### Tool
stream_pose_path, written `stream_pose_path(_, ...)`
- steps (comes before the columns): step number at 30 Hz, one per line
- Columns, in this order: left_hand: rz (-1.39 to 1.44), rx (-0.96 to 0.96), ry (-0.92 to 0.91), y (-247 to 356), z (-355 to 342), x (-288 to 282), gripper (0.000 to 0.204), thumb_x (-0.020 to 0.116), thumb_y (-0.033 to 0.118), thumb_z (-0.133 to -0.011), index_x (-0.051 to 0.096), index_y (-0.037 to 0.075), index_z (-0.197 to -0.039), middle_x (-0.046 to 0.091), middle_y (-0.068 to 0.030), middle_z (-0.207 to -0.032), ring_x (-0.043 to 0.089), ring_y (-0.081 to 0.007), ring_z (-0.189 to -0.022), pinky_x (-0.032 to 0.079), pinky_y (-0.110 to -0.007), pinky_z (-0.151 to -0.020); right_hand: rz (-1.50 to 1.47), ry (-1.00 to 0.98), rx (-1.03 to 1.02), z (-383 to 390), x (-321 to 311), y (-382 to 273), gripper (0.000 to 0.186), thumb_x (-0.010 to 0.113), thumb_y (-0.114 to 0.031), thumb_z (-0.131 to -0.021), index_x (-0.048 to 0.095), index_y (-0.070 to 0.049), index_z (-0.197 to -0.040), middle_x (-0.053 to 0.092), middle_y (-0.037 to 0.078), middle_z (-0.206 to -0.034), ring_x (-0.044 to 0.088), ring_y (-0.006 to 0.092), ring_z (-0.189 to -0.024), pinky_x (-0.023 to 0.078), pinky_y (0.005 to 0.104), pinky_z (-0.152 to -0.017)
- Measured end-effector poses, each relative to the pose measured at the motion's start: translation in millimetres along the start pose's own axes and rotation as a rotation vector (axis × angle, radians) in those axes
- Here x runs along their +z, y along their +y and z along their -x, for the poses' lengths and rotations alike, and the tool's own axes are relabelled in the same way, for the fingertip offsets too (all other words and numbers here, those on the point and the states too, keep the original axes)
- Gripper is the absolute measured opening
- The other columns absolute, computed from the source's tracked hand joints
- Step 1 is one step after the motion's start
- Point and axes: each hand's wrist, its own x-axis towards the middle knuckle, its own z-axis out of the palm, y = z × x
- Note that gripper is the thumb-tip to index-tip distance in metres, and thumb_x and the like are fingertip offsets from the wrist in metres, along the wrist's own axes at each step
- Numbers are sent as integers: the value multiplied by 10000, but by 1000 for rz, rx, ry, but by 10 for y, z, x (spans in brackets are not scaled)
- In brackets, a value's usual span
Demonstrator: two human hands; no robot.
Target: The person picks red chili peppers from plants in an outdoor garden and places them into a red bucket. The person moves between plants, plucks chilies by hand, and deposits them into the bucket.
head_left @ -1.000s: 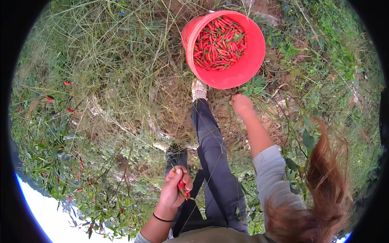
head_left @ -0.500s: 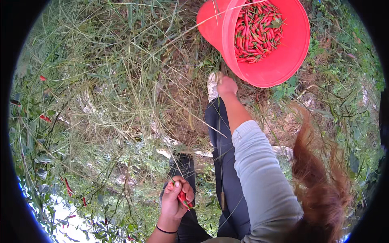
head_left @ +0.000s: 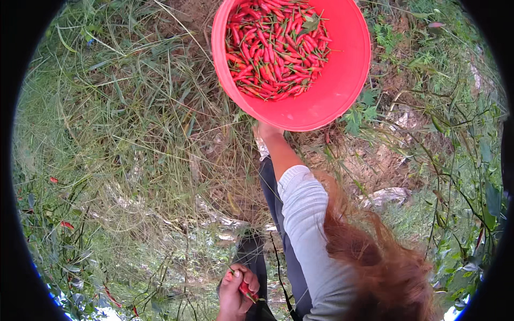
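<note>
A red bucket (head_left: 337, 96) at the top middle has its mouth turned toward me. Many red chili peppers (head_left: 273, 53) fill its far left part, with a green leaf lying among them. My right hand (head_left: 266, 131) reaches up to the near side of the bucket and grips it there, its fingers hidden behind the rim. Low in the view, my left hand (head_left: 238, 286) is closed around a few red chili peppers (head_left: 247, 291), their green stems poking out.
Dry grass (head_left: 160, 117) and weeds cover the ground. Pepper plants (head_left: 69, 246) with red fruit grow at the left edge, and leafy stems (head_left: 455, 182) at the right. My dark-trousered legs (head_left: 284, 230) and a light shoe are below; long hair (head_left: 364, 246) hangs over my right sleeve.
The bucket has shifted left, turned its mouth more toward me and looks closer, with my right hand moving along. My left hand sits lower in view, still holding the peppers.
</note>
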Motion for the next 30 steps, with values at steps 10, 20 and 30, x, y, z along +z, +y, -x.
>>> stream_pose_path(10,-215,-74,-168,-398,115,714,117,496,106,-896,505,-3,-937,482,-77,-678,497,-186,-573,424,-286,-539,-379,-323,55,258,-2152,174,205,588,-223,-759,650,-64,-874,634,164,-800,616,337,-711,506,404,-650)
stream_pose_path(20,-673,105,-317,-754,110,951,89,521,49,-887,515,-6,-957,556,-35,-673,531,-64,-553,422,-190,-476,215,-689,570,85,-1765,1538,259,526,-246,-800,638,-57,-936,615,174,-1021,600,322,-940,495,399,-770)
stream_pose_path(30,-866,322,-242,-781,77,1104,77,568,44,-857,549,-4,-914,584,-29,-717,550,-54,-588,459,-202,-524,-137,-600,70,-704,-3595,138,262,623,-286,-782,643,-68,-927,610,197,-754,627,312,-713,485,395,-635)
